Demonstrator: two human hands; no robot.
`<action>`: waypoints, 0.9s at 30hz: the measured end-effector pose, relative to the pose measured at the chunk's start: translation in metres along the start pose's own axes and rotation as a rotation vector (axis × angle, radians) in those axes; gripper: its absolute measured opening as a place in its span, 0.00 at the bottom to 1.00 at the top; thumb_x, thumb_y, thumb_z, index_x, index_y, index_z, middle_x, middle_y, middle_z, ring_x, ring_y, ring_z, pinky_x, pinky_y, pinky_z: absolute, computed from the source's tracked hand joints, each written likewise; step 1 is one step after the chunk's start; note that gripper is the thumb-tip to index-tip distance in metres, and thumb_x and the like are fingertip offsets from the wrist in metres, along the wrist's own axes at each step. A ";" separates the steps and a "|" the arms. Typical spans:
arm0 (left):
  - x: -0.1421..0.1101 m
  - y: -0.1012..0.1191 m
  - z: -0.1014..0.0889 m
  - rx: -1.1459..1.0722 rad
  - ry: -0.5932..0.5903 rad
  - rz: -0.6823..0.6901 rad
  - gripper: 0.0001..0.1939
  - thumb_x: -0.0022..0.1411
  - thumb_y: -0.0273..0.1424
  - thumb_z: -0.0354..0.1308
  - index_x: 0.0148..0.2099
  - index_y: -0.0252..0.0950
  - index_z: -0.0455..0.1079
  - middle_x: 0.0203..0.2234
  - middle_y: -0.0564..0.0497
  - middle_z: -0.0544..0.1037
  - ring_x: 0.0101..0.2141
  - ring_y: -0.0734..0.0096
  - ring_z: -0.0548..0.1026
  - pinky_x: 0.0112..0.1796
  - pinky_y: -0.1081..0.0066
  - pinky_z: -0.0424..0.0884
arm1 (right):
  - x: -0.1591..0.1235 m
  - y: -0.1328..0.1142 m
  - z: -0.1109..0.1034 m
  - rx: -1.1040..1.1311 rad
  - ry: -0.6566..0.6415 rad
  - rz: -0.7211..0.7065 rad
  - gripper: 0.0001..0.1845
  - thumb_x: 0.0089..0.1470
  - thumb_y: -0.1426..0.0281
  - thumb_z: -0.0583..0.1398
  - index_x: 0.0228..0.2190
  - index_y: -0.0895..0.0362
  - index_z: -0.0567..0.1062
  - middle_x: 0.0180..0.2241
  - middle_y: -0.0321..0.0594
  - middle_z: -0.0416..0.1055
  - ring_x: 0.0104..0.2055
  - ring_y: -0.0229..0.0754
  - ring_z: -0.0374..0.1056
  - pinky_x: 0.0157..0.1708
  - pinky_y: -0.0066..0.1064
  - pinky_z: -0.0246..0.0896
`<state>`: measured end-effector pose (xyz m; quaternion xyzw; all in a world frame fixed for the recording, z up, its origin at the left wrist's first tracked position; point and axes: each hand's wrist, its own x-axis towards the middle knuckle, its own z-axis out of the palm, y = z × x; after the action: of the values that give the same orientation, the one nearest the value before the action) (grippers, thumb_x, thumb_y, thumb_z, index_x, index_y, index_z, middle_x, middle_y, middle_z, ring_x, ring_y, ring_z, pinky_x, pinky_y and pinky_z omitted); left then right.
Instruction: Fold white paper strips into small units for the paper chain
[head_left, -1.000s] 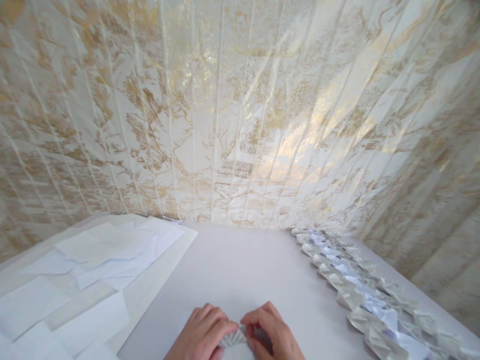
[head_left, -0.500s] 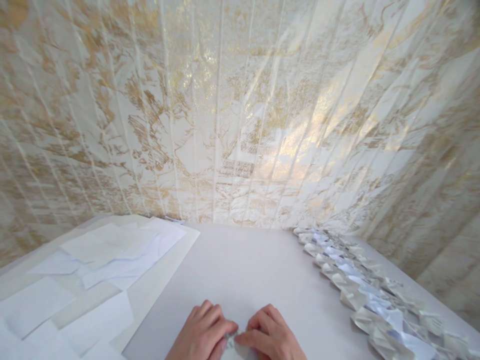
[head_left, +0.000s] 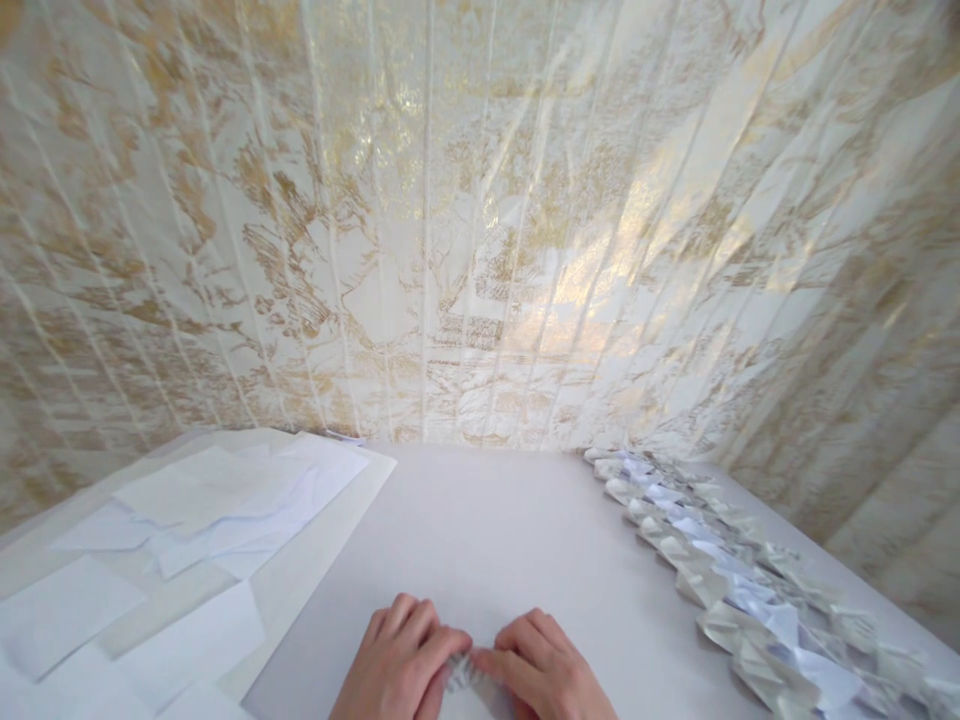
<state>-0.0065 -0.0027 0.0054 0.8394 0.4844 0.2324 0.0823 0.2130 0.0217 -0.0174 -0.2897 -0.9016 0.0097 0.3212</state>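
At the bottom middle of the head view, my left hand (head_left: 401, 660) and my right hand (head_left: 544, 668) face each other with thumbs and forefingers nearly meeting. Between them is a small piece of paper (head_left: 459, 678) with grey marks, pinched by the fingers of both hands. The hands cover much of it, so its full shape cannot be told. Both hands are closed with curled fingers and rest low over the pale grey table (head_left: 480, 530).
Loose white paper pieces (head_left: 191, 635) lie on a large cream sheet (head_left: 352, 500) at the left. Rows of folded paper pieces (head_left: 720, 575) run along the right side. A white and gold patterned curtain (head_left: 450, 220) hangs behind the table.
My fingertips have shifted slightly on the paper, and more of its grey-marked part shows between the hands. The view has tilted and shifted a little.
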 end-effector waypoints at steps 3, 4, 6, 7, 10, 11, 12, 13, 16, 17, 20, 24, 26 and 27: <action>-0.001 0.001 0.003 0.008 0.044 -0.007 0.13 0.61 0.23 0.53 0.43 0.45 0.71 0.33 0.53 0.73 0.38 0.64 0.68 0.37 0.67 0.63 | -0.001 -0.003 -0.001 -0.038 -0.047 -0.015 0.07 0.63 0.69 0.58 0.42 0.48 0.74 0.34 0.38 0.74 0.34 0.42 0.67 0.34 0.30 0.64; -0.001 0.002 0.004 0.009 0.053 -0.010 0.13 0.61 0.23 0.53 0.43 0.44 0.71 0.33 0.53 0.73 0.38 0.63 0.68 0.37 0.67 0.63 | -0.001 -0.004 -0.002 -0.064 -0.079 -0.015 0.05 0.62 0.68 0.60 0.41 0.47 0.74 0.36 0.37 0.74 0.35 0.42 0.67 0.35 0.30 0.64; -0.001 0.003 0.005 0.010 0.059 -0.015 0.13 0.60 0.22 0.53 0.43 0.45 0.71 0.33 0.54 0.73 0.39 0.63 0.69 0.37 0.67 0.62 | 0.000 -0.007 -0.004 -0.117 -0.120 -0.013 0.04 0.60 0.68 0.63 0.39 0.46 0.75 0.37 0.36 0.74 0.36 0.42 0.68 0.35 0.31 0.63; -0.001 0.003 0.005 0.011 0.058 -0.018 0.13 0.60 0.22 0.53 0.43 0.45 0.71 0.33 0.54 0.73 0.39 0.63 0.69 0.38 0.67 0.62 | 0.000 -0.008 -0.004 -0.134 -0.124 -0.009 0.04 0.59 0.68 0.63 0.38 0.46 0.75 0.36 0.35 0.74 0.35 0.41 0.68 0.35 0.31 0.63; -0.001 0.004 0.005 0.022 0.051 -0.027 0.13 0.60 0.22 0.53 0.42 0.44 0.70 0.34 0.54 0.74 0.39 0.63 0.69 0.38 0.66 0.62 | 0.001 -0.010 -0.003 -0.149 -0.103 0.011 0.05 0.60 0.68 0.63 0.38 0.45 0.76 0.35 0.35 0.74 0.35 0.42 0.68 0.36 0.32 0.64; 0.000 0.004 0.005 0.026 0.046 -0.031 0.13 0.60 0.22 0.53 0.43 0.44 0.70 0.34 0.54 0.74 0.39 0.63 0.69 0.38 0.66 0.62 | 0.001 -0.010 -0.002 -0.147 -0.098 0.016 0.06 0.60 0.67 0.63 0.39 0.44 0.76 0.35 0.35 0.74 0.35 0.42 0.68 0.36 0.32 0.64; 0.000 0.004 0.005 0.028 0.040 -0.036 0.13 0.60 0.22 0.53 0.43 0.44 0.70 0.34 0.53 0.74 0.39 0.62 0.69 0.38 0.66 0.62 | 0.001 -0.010 -0.002 -0.145 -0.093 0.018 0.06 0.60 0.67 0.63 0.41 0.44 0.76 0.35 0.35 0.74 0.35 0.42 0.68 0.36 0.32 0.64; 0.000 0.004 0.004 0.031 0.034 -0.041 0.13 0.61 0.22 0.52 0.43 0.44 0.70 0.34 0.53 0.74 0.40 0.62 0.69 0.38 0.65 0.62 | 0.002 -0.010 -0.002 -0.146 -0.091 0.017 0.07 0.61 0.67 0.62 0.42 0.44 0.75 0.35 0.36 0.74 0.35 0.42 0.68 0.36 0.32 0.64; 0.000 0.003 0.003 0.026 0.000 -0.042 0.13 0.61 0.22 0.51 0.44 0.43 0.69 0.35 0.53 0.74 0.40 0.62 0.69 0.39 0.65 0.62 | 0.002 -0.011 -0.002 -0.151 -0.092 0.019 0.07 0.61 0.66 0.62 0.42 0.44 0.75 0.36 0.36 0.74 0.35 0.42 0.68 0.35 0.32 0.63; -0.001 0.003 0.002 0.024 -0.010 -0.039 0.13 0.61 0.22 0.51 0.44 0.43 0.69 0.35 0.53 0.74 0.40 0.62 0.70 0.39 0.65 0.62 | 0.002 -0.011 -0.002 -0.151 -0.093 0.021 0.07 0.60 0.66 0.63 0.42 0.44 0.75 0.36 0.36 0.74 0.35 0.42 0.68 0.35 0.32 0.63; -0.001 0.002 0.002 0.041 0.000 -0.043 0.13 0.62 0.22 0.50 0.44 0.42 0.69 0.35 0.53 0.74 0.40 0.62 0.70 0.39 0.65 0.62 | 0.002 -0.009 0.000 -0.152 -0.091 0.023 0.07 0.59 0.67 0.64 0.40 0.45 0.75 0.36 0.35 0.73 0.34 0.41 0.67 0.35 0.31 0.62; 0.000 0.002 0.002 0.035 0.006 -0.018 0.13 0.61 0.21 0.50 0.44 0.41 0.69 0.36 0.53 0.75 0.40 0.62 0.70 0.39 0.66 0.63 | -0.001 -0.004 0.013 -0.160 -0.002 -0.018 0.04 0.60 0.66 0.63 0.39 0.45 0.76 0.34 0.35 0.72 0.32 0.40 0.64 0.32 0.30 0.58; 0.000 0.003 0.002 0.027 0.028 -0.024 0.14 0.60 0.20 0.49 0.43 0.40 0.69 0.36 0.53 0.75 0.40 0.62 0.70 0.39 0.66 0.62 | -0.002 -0.001 0.023 -0.162 0.108 -0.049 0.03 0.62 0.63 0.60 0.37 0.45 0.76 0.31 0.35 0.70 0.30 0.39 0.62 0.30 0.30 0.55; 0.000 0.004 0.002 0.028 0.047 -0.033 0.14 0.59 0.19 0.49 0.42 0.40 0.69 0.36 0.52 0.75 0.40 0.62 0.70 0.39 0.66 0.62 | -0.002 0.000 0.028 -0.165 0.159 -0.055 0.05 0.63 0.62 0.59 0.36 0.45 0.76 0.30 0.35 0.69 0.29 0.39 0.61 0.29 0.30 0.54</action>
<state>-0.0029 -0.0048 0.0049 0.8266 0.5033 0.2439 0.0630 0.1979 0.0257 -0.0404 -0.2902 -0.8786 -0.0963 0.3669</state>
